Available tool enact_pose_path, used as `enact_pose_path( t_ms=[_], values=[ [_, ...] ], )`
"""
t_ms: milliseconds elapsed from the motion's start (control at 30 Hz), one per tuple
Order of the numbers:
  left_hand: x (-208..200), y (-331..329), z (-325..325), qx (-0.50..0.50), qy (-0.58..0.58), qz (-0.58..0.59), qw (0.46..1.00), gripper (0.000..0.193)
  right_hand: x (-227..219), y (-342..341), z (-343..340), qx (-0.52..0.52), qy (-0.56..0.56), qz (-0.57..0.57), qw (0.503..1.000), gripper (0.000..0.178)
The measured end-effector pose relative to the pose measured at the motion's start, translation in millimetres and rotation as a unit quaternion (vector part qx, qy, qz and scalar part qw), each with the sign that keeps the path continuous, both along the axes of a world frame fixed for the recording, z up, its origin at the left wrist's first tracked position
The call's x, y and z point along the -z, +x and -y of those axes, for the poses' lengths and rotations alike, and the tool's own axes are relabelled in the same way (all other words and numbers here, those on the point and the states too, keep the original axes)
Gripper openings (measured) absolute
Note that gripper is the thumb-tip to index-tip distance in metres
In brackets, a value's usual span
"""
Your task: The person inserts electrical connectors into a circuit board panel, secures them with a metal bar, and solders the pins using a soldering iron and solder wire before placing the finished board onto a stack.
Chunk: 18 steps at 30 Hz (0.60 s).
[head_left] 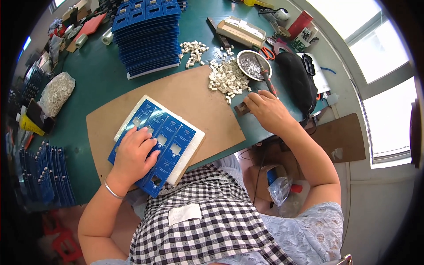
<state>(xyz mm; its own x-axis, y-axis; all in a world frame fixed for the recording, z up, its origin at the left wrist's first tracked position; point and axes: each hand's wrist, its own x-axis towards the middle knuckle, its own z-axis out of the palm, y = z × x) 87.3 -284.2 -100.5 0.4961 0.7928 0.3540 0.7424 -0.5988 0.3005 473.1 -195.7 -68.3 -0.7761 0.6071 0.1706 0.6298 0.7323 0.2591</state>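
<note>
A blue circuit board panel with several rectangular cut-outs lies on a white foam pad, its lower end past the pad's edge. My left hand rests on the panel with its fingers apart, hiding part of it. To the right, the fingers of my right hand close on a small brown block at the table's edge. Just beyond that hand, a tool with a red-and-black handle leans in a metal bowl of small shiny parts. Loose silvery connectors are heaped beside the bowl.
A tall stack of blue boards stands at the back; more boards stand upright at left. A brown cardboard sheet lies under the pad. Nearby are a bag of white parts, a cardboard box, orange scissors and a black case.
</note>
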Motion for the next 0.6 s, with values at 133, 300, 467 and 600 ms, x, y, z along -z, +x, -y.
enact_pose_path(
  t_ms=[133, 300, 467, 600],
  values=[
    [2, -1, 1, -0.006, -0.002, -0.008, 1.0, 0.026, -9, -23, 15, -0.013, -0.069, 0.009, 0.998, 0.029],
    [2, -2, 2, -0.009, -0.007, -0.007, 1.0, 0.027, -4, -48, 48, -0.017, -0.112, 0.008, 0.994, 0.032],
    [3, -2, 1, -0.009, -0.003, -0.009, 1.0, 0.027, 18, -50, 53, -0.016, -0.127, -0.002, 0.992, 0.03],
    [3, -1, 3, -0.009, 0.0, -0.007, 1.0, 0.026, 16, -43, 40, -0.014, -0.167, -0.111, 0.98, 0.028]
  ],
)
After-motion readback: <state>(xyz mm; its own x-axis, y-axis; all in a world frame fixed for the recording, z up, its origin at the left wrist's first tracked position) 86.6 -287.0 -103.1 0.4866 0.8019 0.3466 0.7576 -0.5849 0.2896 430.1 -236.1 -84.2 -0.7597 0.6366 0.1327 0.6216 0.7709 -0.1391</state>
